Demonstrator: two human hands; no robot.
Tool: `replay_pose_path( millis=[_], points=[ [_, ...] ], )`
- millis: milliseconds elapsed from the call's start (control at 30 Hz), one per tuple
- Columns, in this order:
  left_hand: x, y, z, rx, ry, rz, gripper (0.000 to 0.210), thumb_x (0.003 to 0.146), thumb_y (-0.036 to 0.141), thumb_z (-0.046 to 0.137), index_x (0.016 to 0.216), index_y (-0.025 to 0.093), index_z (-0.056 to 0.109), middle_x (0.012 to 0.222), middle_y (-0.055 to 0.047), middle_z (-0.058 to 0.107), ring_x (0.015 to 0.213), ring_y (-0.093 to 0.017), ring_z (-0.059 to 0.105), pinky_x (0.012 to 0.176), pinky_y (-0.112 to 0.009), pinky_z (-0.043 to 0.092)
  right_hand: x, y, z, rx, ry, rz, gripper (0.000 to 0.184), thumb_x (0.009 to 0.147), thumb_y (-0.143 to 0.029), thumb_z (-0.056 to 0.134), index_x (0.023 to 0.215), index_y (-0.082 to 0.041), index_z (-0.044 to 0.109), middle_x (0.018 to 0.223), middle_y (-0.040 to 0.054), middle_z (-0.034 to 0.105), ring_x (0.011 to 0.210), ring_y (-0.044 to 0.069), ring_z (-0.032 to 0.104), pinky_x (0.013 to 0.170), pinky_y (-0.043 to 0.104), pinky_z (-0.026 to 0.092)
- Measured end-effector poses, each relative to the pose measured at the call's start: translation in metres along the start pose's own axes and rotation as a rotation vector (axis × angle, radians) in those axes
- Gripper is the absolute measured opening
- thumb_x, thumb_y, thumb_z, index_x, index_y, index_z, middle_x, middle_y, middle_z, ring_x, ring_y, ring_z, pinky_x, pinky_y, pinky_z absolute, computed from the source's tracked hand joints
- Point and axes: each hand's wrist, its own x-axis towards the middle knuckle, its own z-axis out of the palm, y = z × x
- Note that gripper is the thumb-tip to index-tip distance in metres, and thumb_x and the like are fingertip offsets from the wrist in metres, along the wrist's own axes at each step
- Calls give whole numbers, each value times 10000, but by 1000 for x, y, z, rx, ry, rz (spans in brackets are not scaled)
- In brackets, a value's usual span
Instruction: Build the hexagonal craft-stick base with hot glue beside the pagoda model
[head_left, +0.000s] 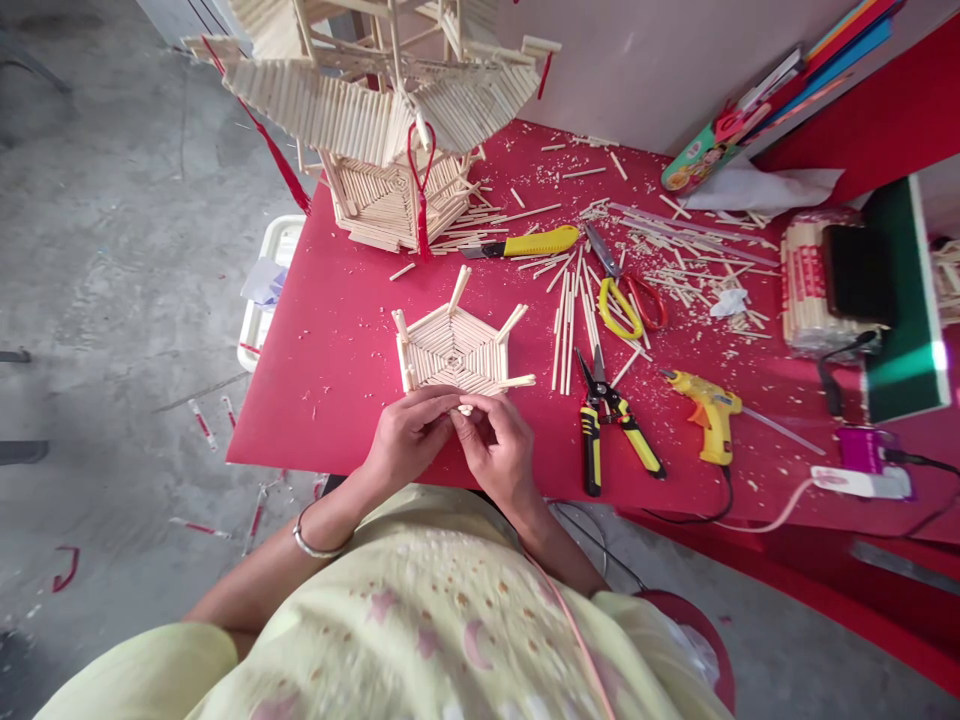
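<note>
My left hand (411, 432) and my right hand (495, 440) meet at the near edge of a flat wooden stick panel (472, 350). Fingers of both are pinched together around a small bundle of short wooden sticks (465, 410), whose pale ends show between them. The panel lies on the red table, made of sticks laid in a web-like pattern, with stick posts standing out at its corners. Its near side is hidden behind my hands. Beyond it stands a tiered pagoda model (390, 100) of sticks, hung with red tassels.
Right of the panel lie black-and-yellow cutters (615, 420), scissors (622, 290), a yellow utility knife (536, 242) and loose sticks (568, 330). A yellow glue gun (709, 410) with its cord lies farther right, near a power strip (859, 482) and a phone (855, 270) on stick packs.
</note>
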Motion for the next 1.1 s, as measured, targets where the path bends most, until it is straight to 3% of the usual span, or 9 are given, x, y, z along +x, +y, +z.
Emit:
replay_pose_path(
  millis=[1100],
  points=[
    [1,1,0,21,-5,8,243,969,152,592,1125,193,774,1135,-115,777,1024,-196,749,891,-315,623,0,1,-1,-2,1,-5,156,998,-283,650,1145,-252,692,961,43,723,876,176,695,814,319,608]
  ],
)
